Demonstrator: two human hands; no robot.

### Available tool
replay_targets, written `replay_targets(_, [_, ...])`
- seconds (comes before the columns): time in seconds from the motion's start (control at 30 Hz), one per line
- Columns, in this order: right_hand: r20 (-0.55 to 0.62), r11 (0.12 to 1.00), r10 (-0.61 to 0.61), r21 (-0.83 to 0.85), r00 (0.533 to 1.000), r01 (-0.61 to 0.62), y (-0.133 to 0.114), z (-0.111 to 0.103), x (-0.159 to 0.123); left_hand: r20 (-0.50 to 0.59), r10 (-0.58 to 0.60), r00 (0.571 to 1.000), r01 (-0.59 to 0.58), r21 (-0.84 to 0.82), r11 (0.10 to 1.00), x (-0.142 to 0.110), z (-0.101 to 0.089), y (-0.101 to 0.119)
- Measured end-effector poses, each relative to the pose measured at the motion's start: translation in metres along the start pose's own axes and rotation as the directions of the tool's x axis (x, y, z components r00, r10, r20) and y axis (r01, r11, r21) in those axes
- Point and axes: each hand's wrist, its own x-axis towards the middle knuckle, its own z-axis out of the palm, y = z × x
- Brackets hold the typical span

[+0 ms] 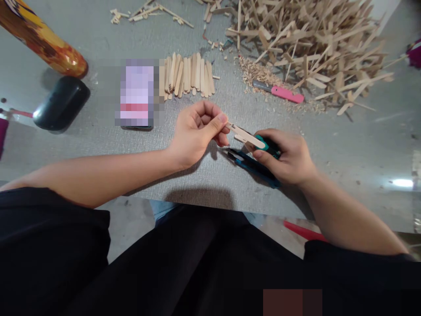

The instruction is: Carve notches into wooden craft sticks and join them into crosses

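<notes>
My L hand (pixel 200 127) has a wooden stick (pixel 248 135) by one end, thumb & finger pinched shut on it. Stick is up btwn my hands, over the table (pixel 348 140). Its long way runs on a slant: from my L thumb out to the R & a bit back to me, w/ the round tip by my R hand (pixel 289 153). R hand is curled tight on a green tool (pixel 274 147). Can't tell if tip & tool touch.

Near edge of table is close to my tummy. Grey top goes on past my R hand, so there's room that way.

A blue tool (pixel 251 166) lies on a slant, under & just beside my R hand, in the way if I go down. Past my L hand: phone (pixel 136 92), w/ a row of sticks (pixel 189 74) next to it. Past my R hand: pink knife (pixel 287 94), shavings (pixel 250 68), then a big stick heap (pixel 305 48). Bottle (pixel 62 55) & blk rounded thing (pixel 61 103) are far L.
</notes>
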Motion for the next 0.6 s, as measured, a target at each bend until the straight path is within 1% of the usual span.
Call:
replay_targets(0.13, [-0.019,0.999,-0.024,-0.031,1.000,0.023,0.002,-0.002,0.001,-0.001,-0.020,1.000,0.020,0.024,1.000,0.001,0.002,0.006])
replay_targets(0.27, [-0.005,0.999,-0.029,-0.014,1.000,0.029,0.004,-0.003,0.003,-0.020,-0.053,0.998,0.054,0.052,0.997,0.003,0.003,0.008])
replay_targets(0.33, [-0.011,0.999,-0.041,-0.002,0.999,0.041,0.005,-0.003,0.003,-0.010,-0.054,0.998,0.055,0.059,0.997,0.004,0.001,0.007])
replay_targets(0.47, [-0.033,0.995,-0.080,0.051,0.996,0.081,0.007,-0.005,0.003,0.063,-0.057,0.996,0.054,0.053,0.997,0.005,-0.004,0.003])
replay_targets(0.53, [-0.033,0.991,-0.086,0.096,0.996,0.089,0.007,-0.006,0.003,0.129,-0.067,0.989,0.063,0.041,0.997,0.006,-0.006,0.001])
replay_targets(0.6, [-0.019,0.986,-0.064,0.154,0.998,0.066,0.006,-0.008,0.003,0.220,-0.071,0.973,0.067,0.030,0.997,0.008,-0.008,0.000])
